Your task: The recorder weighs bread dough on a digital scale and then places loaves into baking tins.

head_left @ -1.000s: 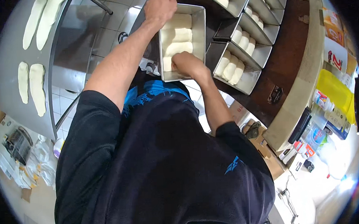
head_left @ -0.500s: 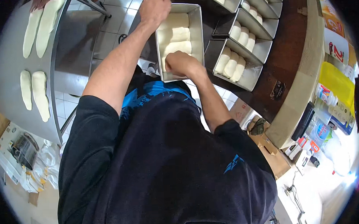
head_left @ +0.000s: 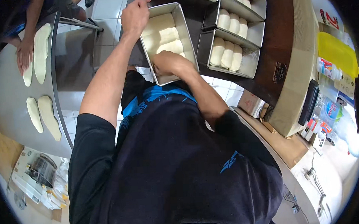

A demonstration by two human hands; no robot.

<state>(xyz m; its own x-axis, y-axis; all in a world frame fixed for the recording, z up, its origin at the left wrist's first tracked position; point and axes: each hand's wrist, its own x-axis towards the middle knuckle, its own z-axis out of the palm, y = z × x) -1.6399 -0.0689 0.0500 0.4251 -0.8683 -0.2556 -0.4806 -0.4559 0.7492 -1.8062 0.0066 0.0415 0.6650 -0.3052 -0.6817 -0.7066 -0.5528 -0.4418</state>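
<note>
A rectangular metal loaf tin [head_left: 189,47] is tilted in front of my body, with several pale dough pieces [head_left: 159,26] lying side by side in it. My left hand [head_left: 136,17] is closed at the tin's far left corner, gripping its rim. My right hand [head_left: 173,64] reaches into the near end of the tin, its fingers curled down against the nearest dough piece. Those fingertips are hidden, so what they hold, if anything, does not show.
More loaf tins [head_left: 254,62] with dough rolls [head_left: 226,56] stand on the dark table [head_left: 274,39] at right. Left, a co-worker's hand [head_left: 24,54] presses a flat dough strip on a metal table [head_left: 10,95]; two strips [head_left: 49,117] lie nearer. Bottles and packages [head_left: 331,109] line the far right.
The tin has turned slightly and sits further left in view, with my hands still on it. The co-worker's hand has come down further along the dough strip. The whole view has shifted a little.
</note>
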